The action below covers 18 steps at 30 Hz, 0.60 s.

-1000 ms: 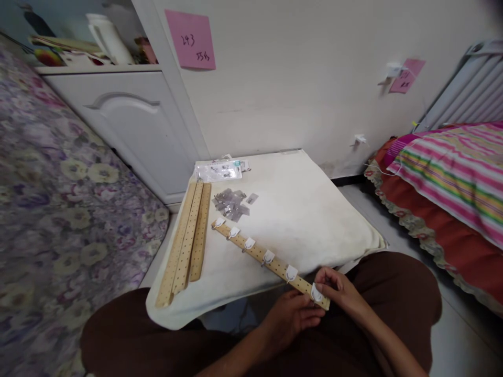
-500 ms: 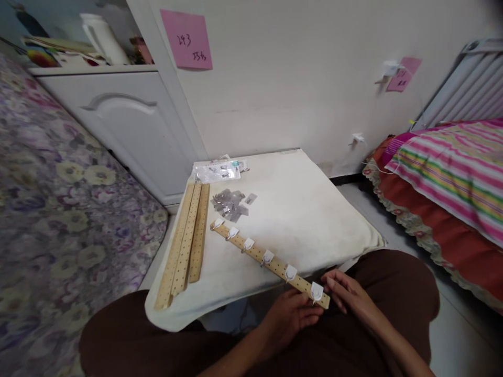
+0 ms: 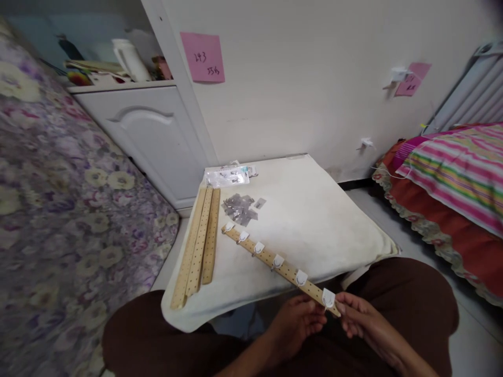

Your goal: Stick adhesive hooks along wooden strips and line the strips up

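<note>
A narrow wooden strip with punched holes [image 3: 290, 271] slants from mid-table toward me, its near end past the table edge. Several white cards, each with a small ring-like silver piece, sit along it; the nearest white card [image 3: 328, 298] is by my hands. My left hand [image 3: 297, 320] is closed on the strip's near part from below, fingers curled. At the very end of the strip, my right hand [image 3: 363, 318] pinches the tip, close to that card. Whether the right fingers also touch the card is hard to see.
More perforated wooden strips [image 3: 199, 246] lie side by side at the table's left. Small grey plastic packets [image 3: 238, 208] are heaped near the middle. Behind them is a clear plastic pack [image 3: 228, 177]. A cream cloth covers the table [image 3: 314, 209]; a bed [image 3: 451, 183] stands right.
My right hand has moved in from beside the strip and now grips its near end. The whole view has shifted slightly, with the scene appearing further right and lower.
</note>
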Tool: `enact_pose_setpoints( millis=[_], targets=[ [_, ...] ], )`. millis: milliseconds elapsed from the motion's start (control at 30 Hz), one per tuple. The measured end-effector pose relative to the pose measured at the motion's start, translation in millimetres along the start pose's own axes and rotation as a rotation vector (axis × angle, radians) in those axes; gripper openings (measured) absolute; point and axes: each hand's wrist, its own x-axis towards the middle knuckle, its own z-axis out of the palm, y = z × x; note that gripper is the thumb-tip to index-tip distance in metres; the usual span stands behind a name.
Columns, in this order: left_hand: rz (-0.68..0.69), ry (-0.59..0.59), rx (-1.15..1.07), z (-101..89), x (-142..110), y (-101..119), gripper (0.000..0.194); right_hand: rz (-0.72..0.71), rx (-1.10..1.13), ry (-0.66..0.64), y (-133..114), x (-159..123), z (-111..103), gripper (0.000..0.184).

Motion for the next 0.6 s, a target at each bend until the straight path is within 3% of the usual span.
enact_pose_setpoints(
  millis=[600],
  targets=[
    [0.020,0.006,0.009,-6.0,-6.6,-2.9,0.022,-0.048,0.057,-0.027,4.1,1.2,-5.1,0.018]
  ],
)
